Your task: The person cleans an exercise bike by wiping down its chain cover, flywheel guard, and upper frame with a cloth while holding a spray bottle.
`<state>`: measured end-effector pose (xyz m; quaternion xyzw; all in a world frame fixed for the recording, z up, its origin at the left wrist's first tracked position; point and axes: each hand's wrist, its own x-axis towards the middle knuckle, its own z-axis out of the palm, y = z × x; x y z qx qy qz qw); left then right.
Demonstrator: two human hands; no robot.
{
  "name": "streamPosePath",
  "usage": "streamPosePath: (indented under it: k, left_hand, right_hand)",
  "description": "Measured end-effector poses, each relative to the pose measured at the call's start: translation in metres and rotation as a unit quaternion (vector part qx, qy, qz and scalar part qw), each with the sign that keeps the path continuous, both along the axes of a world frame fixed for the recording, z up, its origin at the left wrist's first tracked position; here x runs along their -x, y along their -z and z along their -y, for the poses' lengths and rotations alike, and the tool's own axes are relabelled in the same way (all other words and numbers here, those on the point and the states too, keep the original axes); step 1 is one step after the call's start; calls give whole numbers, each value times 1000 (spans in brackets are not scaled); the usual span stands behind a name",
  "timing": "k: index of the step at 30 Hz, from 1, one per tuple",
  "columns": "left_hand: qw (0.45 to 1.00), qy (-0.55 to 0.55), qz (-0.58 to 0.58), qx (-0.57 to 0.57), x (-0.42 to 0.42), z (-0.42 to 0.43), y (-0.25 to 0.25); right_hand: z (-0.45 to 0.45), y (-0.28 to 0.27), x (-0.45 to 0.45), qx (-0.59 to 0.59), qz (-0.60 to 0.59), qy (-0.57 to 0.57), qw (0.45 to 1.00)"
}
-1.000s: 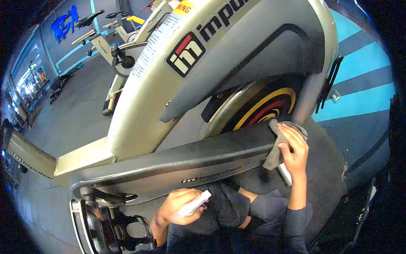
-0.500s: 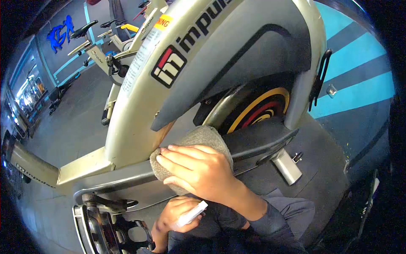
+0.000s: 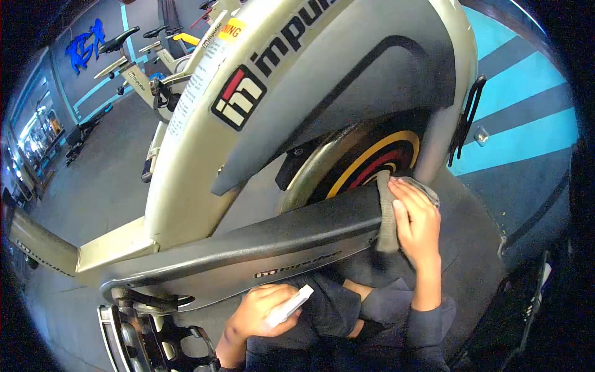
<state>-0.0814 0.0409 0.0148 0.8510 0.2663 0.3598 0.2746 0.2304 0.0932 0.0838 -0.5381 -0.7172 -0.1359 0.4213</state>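
Observation:
My right hand [image 3: 416,214] presses a grey-brown cloth [image 3: 388,217] over the right end of the long black chain cover [image 3: 273,242] on an exercise bike. Its fingers are bent over the folded cloth. Below the cover, my left hand [image 3: 265,310] is wrapped around a white object [image 3: 290,307], perhaps a bottle; only its narrow upper part shows. Behind the cover stands the flywheel [image 3: 372,162] with yellow and red rings, partly under the grey shroud [image 3: 347,93]. A pedal [image 3: 155,338] hangs at the lower left.
The bike's thick beige frame [image 3: 180,161] rises in front of me, with its base leg [image 3: 46,245] at the left. Other exercise bikes [image 3: 133,71] stand farther back. A striped blue-and-grey wall [image 3: 514,111] is close on the right.
My right hand has slid the cloth rightward along the chain cover, from its middle to its right end, uncovering the lettering. My left hand still holds the white object in nearly the same place.

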Motion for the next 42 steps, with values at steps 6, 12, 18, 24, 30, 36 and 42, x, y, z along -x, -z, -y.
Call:
streamPosePath:
  k: [6, 12, 18, 24, 30, 36, 42]
  left_hand:
    - [1000, 4, 29, 8, 2, -1, -1]
    - [999, 17, 24, -29, 4, -1, 1]
    - [1000, -4, -1, 14, 4, 6, -11]
    - [1000, 8, 8, 1, 6, 2, -5]
    - [999, 20, 38, 1, 5, -2, -1]
    - [998, 22, 49, 12, 6, -2, -2]
    - [998, 31, 48, 1, 6, -4, 1]
  right_hand:
    - [6, -6, 20, -12, 41, -23, 999]
    - [9, -17, 92, -14, 54, -232, 971]
    - [4, -16, 152, -67, 21, -313, 947]
    - [5, -17, 124, -62, 21, -253, 965]
    - [-4, -14, 48, -11, 78, -143, 987]
    - [-16, -3, -3, 22, -23, -105, 994]
    - [2, -14, 38, 22, 68, -123, 990]
